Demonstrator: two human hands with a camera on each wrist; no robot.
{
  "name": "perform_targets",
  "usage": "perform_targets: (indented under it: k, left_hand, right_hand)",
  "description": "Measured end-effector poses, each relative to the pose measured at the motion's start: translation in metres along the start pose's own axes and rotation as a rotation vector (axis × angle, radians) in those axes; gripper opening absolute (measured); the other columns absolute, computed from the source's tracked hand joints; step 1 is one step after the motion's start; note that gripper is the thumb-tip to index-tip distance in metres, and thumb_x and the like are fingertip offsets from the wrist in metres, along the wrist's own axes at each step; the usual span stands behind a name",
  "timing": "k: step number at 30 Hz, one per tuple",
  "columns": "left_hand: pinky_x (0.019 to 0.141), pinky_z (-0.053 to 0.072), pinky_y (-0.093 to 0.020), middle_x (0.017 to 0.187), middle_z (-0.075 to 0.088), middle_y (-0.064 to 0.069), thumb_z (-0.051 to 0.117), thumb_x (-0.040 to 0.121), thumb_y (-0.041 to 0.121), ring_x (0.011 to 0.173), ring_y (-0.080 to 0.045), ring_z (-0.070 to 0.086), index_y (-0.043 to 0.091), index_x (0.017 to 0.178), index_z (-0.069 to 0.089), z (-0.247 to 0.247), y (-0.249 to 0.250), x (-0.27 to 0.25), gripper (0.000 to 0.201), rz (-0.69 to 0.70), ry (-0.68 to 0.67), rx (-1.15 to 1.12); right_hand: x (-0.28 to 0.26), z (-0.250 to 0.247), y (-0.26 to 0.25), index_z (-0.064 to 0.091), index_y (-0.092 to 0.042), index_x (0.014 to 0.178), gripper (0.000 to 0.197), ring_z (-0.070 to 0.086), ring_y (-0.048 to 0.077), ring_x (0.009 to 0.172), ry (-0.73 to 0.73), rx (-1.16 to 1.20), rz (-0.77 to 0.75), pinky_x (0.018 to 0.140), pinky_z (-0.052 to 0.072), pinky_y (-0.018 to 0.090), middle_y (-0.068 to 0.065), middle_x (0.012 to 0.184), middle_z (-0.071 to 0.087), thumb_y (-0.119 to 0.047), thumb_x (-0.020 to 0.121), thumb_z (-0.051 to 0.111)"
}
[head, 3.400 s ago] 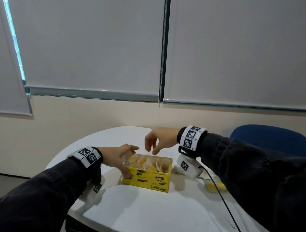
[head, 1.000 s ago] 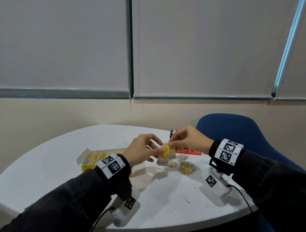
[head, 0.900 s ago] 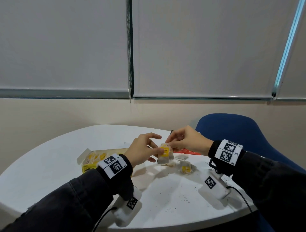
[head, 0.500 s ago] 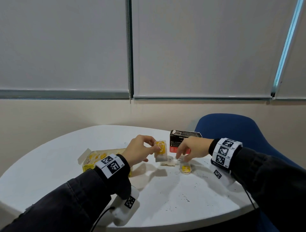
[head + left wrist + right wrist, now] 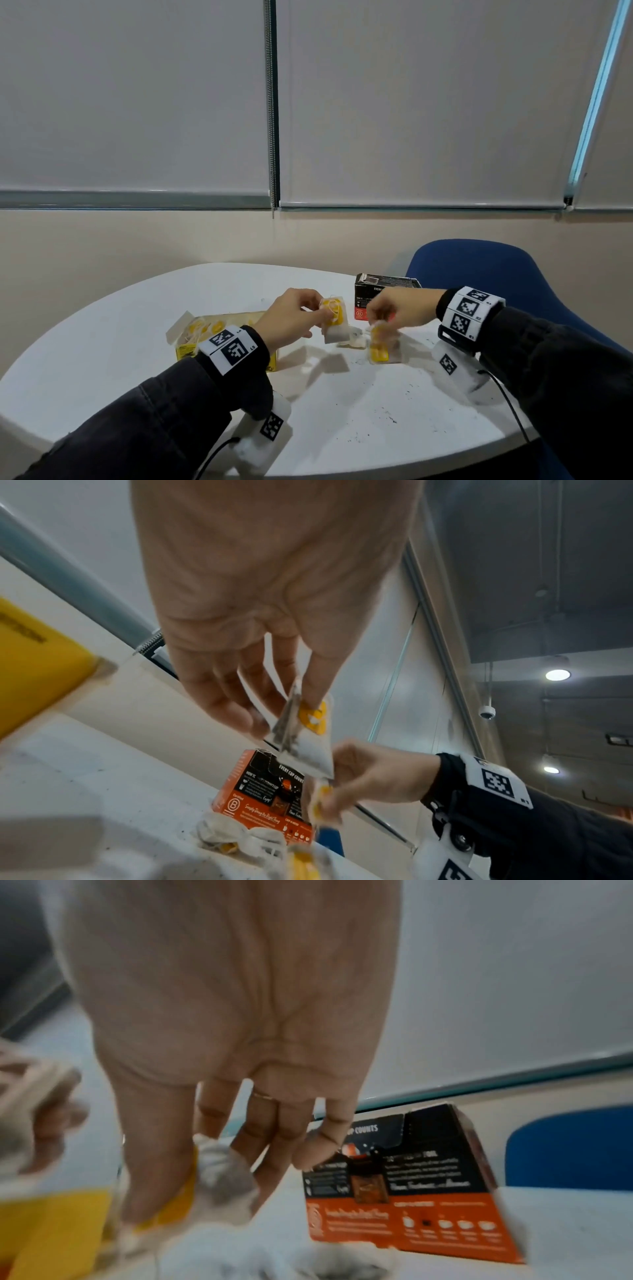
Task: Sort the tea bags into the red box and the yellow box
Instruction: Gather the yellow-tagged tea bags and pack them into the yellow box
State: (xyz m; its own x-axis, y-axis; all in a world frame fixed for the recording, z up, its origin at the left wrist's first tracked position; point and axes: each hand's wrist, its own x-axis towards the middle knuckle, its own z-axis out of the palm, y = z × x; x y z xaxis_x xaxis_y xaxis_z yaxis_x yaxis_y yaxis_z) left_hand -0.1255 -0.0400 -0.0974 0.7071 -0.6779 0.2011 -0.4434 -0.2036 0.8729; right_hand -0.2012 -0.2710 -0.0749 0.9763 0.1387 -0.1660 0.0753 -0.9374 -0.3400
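My left hand [image 5: 320, 313] pinches a white tea bag with a yellow tag [image 5: 334, 322] above the table; in the left wrist view the tea bag [image 5: 304, 737] hangs from thumb and fingers. My right hand [image 5: 375, 323] pinches a second yellow-tagged tea bag [image 5: 380, 347] just off the table, blurred in the right wrist view [image 5: 209, 1180]. The open yellow box [image 5: 191, 346] with several tea bags lies left, partly behind my left wrist. The red and black box [image 5: 387, 291] stands behind my right hand, upright [image 5: 411, 1199]. A small heap of loose tea bags [image 5: 354, 341] lies between the hands.
The round white table [image 5: 342, 411] carries dark tea crumbs near the front right. A blue chair [image 5: 479, 267] stands behind the table at the right. The wall and closed blinds are beyond. A cable runs from my right wrist over the table's edge.
My right hand went down to a tea bag on the table, took hold of it and raised it slightly. My left hand keeps its tea bag, almost still.
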Motion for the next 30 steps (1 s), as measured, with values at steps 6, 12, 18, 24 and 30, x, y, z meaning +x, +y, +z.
perform_targets:
  k: [6,12,18,24,30]
  left_hand:
    - [0.066,0.052,-0.027,0.084,0.066,-0.005,0.064,0.087,0.015,0.074,-0.014,0.065,0.012,0.083,0.060,0.009,0.002,0.024,0.007,-0.123,0.152,-0.216]
    - [0.055,0.046,-0.021,0.079,0.062,-0.007,0.065,0.084,0.007,0.061,-0.014,0.059,0.011,0.089,0.058,0.013,-0.001,0.048,0.009,-0.177,0.203,-0.346]
    - [0.057,0.055,-0.026,0.080,0.063,-0.010,0.064,0.088,0.007,0.064,-0.017,0.063,0.010,0.084,0.060,0.022,-0.009,0.059,0.006,-0.180,0.206,-0.470]
    - [0.057,0.058,-0.029,0.087,0.067,-0.013,0.060,0.094,0.017,0.068,-0.019,0.068,0.007,0.084,0.063,0.027,-0.013,0.059,0.015,-0.169,0.168,-0.598]
    - [0.067,0.061,-0.036,0.088,0.069,-0.014,0.060,0.094,0.022,0.067,-0.018,0.071,0.000,0.089,0.065,0.022,-0.007,0.056,0.023,-0.106,0.189,-0.592]
  right_hand:
    - [0.007,-0.015,-0.012,0.063,-0.010,0.089,0.009,0.053,0.002,0.053,0.372,0.530,-0.051,0.059,0.043,0.018,-0.006,0.063,0.061,-0.016,0.088,0.070]
    - [0.030,-0.009,-0.008,0.058,-0.009,0.085,0.017,0.056,0.012,0.063,0.503,0.802,0.000,0.054,0.044,0.018,0.004,0.074,0.063,-0.017,0.086,0.073]
    - [0.047,0.004,-0.006,0.059,-0.014,0.078,0.021,0.055,0.004,0.056,0.459,0.908,0.087,0.049,0.039,0.017,0.000,0.070,0.063,-0.028,0.086,0.071]
    - [0.054,0.009,-0.008,0.059,-0.013,0.072,0.029,0.041,0.009,0.049,0.479,0.801,0.154,0.042,0.032,0.017,0.001,0.060,0.054,-0.035,0.083,0.074]
    - [0.054,0.008,-0.018,0.053,-0.011,0.071,0.032,0.039,0.005,0.043,0.499,0.784,0.143,0.040,0.031,0.014,0.002,0.060,0.049,-0.032,0.084,0.074]
